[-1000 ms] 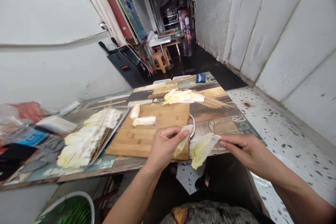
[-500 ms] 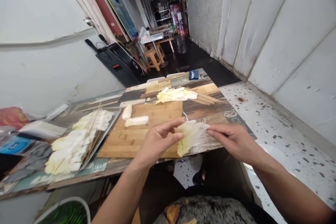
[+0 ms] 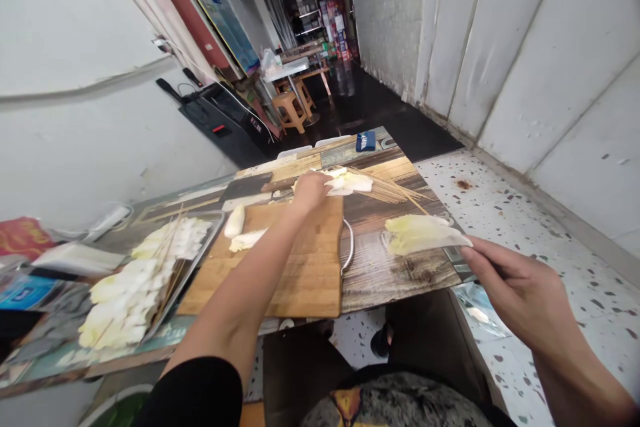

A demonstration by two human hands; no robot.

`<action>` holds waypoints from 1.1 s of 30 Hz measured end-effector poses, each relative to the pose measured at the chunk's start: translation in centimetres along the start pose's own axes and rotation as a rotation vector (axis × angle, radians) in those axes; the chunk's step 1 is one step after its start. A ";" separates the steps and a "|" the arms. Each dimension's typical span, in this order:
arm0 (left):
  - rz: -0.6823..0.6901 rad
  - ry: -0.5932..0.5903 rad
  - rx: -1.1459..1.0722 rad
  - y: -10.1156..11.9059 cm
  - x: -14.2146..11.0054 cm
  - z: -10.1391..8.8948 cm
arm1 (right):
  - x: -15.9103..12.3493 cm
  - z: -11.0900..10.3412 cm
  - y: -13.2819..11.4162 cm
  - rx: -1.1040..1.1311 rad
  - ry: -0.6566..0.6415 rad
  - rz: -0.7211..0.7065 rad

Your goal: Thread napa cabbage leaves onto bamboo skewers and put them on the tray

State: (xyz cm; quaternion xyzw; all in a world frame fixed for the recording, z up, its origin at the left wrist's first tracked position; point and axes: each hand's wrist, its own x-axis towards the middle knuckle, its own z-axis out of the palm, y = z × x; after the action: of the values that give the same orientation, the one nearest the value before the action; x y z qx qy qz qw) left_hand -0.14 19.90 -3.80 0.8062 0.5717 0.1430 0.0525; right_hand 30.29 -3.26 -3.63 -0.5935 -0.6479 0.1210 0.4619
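My right hand (image 3: pixel 520 287) pinches a pale yellow-white cabbage leaf (image 3: pixel 425 233) by its white end, holding it out over the table's right edge. My left hand (image 3: pixel 313 190) reaches across the cutting board (image 3: pixel 300 267) to the pile of cabbage leaves (image 3: pixel 350 181) at the board's far side; its fingertips are hidden behind the hand. Thin wooden skewers (image 3: pixel 387 190) lie beside and under that pile. Two cabbage pieces (image 3: pixel 235 221) rest on the board's left part. A metal tray (image 3: pixel 213 230) at the left carries rows of skewered cabbage (image 3: pixel 135 287).
A knife with a wooden handle (image 3: pixel 279 185) lies behind the board. Near the far edge of the table sits a blue box (image 3: pixel 366 141). Below the left table edge stands a tub of greens (image 3: pixel 123 407). A black machine (image 3: pixel 220 117) leans by the left wall.
My left hand has let go of the leaf and moved forward to the pile. The right hand has carried the leaf to the right. One skewer now lies askew from the bundle.
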 end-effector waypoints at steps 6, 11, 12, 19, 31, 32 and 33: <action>-0.027 -0.175 0.063 -0.7 4.1 1.4 | -0.2 0.0 0.5 0.032 0.011 -0.008; -0.032 -0.129 0.000 -0.5 4.2 0.9 | -0.2 -0.1 0.9 0.041 -0.034 -0.019; -0.032 -0.105 -0.032 -0.6 4.0 0.6 | -0.3 -0.1 0.9 0.040 -0.041 -0.026; 0.010 0.188 -0.391 -0.6 1.7 -2.2 | -0.5 0.1 0.1 0.047 -0.046 -0.055; -0.379 0.511 -1.403 2.5 -11.8 -5.5 | 0.5 2.8 -4.2 0.077 -0.249 -0.232; -0.460 0.513 -1.525 2.1 -12.3 -4.9 | 0.5 3.2 -4.4 0.074 -0.262 -0.242; -0.532 0.506 -1.603 1.7 -12.8 -4.3 | 0.5 3.5 -4.7 0.072 -0.273 -0.251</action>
State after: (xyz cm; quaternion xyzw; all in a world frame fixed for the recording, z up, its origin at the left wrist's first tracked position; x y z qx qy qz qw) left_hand -3.79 7.05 -1.46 0.3110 0.4625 0.6584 0.5059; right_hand 24.65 -2.64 -2.02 -0.4691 -0.7687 0.1650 0.4023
